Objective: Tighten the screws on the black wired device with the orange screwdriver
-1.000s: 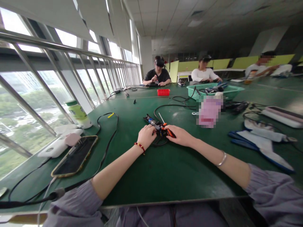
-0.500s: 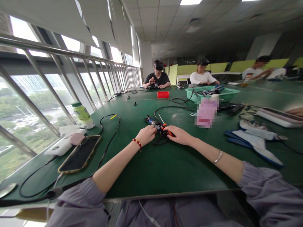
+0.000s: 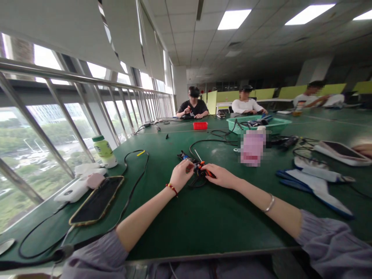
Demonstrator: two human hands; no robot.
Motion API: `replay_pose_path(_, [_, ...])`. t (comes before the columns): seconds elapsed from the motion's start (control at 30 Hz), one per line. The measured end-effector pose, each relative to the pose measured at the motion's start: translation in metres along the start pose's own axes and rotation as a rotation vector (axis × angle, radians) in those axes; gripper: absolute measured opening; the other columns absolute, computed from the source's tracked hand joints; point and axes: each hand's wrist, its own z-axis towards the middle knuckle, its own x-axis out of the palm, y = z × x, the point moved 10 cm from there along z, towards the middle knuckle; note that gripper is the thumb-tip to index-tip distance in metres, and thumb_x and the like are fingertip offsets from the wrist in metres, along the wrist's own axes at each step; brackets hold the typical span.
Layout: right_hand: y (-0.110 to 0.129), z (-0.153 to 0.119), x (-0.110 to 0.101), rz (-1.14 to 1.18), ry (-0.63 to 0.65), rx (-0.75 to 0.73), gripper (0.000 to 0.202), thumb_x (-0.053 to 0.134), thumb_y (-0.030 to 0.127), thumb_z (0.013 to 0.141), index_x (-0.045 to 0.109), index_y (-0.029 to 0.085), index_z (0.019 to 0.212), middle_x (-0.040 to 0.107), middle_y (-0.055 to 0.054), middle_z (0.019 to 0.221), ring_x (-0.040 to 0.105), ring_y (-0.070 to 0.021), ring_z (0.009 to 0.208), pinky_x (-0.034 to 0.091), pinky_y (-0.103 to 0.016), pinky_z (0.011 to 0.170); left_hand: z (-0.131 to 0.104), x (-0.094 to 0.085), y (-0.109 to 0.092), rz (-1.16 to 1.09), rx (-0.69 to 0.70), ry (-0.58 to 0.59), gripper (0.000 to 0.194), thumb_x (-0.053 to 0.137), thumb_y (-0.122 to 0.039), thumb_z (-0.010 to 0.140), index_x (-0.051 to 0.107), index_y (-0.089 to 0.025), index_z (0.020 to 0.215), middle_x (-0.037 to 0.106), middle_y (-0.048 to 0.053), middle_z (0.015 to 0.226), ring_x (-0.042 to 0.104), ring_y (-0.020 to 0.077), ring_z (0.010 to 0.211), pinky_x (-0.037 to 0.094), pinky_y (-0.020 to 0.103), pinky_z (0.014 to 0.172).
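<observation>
A black device with a blue part [image 3: 183, 155] and a black cable lies on the green table [image 3: 217, 221] in front of me. My left hand [image 3: 183, 173] is closed at its near side, thumb and fingertips pinched together. What sits between those fingertips is too small to make out. In my right hand [image 3: 219, 176] is a screwdriver [image 3: 209, 174] with an orange and black handle, its thin shaft slanting up and left past the device. The hands are close together, and their fingers hide part of the device.
To the left lie a phone [image 3: 97, 200], a white power bank [image 3: 72, 188] and a green-capped bottle [image 3: 104, 152]. Blue-white gloves [image 3: 316, 186] lie right. Farther back are a red box [image 3: 200, 126] and a green basket [image 3: 280, 126]. Several people sit around the table.
My left hand has risen slightly from the device, its fingers now pinched rather than laid over it. The right hand keeps the screwdriver in much the same place. The camera view has tilted up.
</observation>
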Motion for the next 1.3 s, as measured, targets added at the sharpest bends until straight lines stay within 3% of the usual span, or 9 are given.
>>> replay_pose_path(0.2, [0.0,0.0,0.0,0.003,0.012,0.012,0.034,0.05,0.024,0.085,0.054,0.017,0.118,0.061,-0.012,0.117,0.059,-0.0218,0.104,0.047,-0.039,0.093,0.002,0.0,-0.002,-0.081,0.031,-0.055,0.014,0.052,-0.006,0.077,0.058,-0.018,0.08,0.062,0.001,0.083,0.062,0.0115,0.074,0.056,0.023,0.07])
replay_pose_path(1.3, [-0.002,-0.001,0.001,0.004,0.024,0.028,0.036,0.049,0.025,0.085,0.053,0.017,0.121,0.06,-0.012,0.119,0.059,-0.0218,0.106,0.046,-0.039,0.095,0.001,0.007,-0.011,0.139,0.113,0.035,0.012,0.053,-0.008,0.08,0.058,-0.019,0.082,0.062,0.001,0.085,0.061,0.0133,0.077,0.051,0.024,0.071])
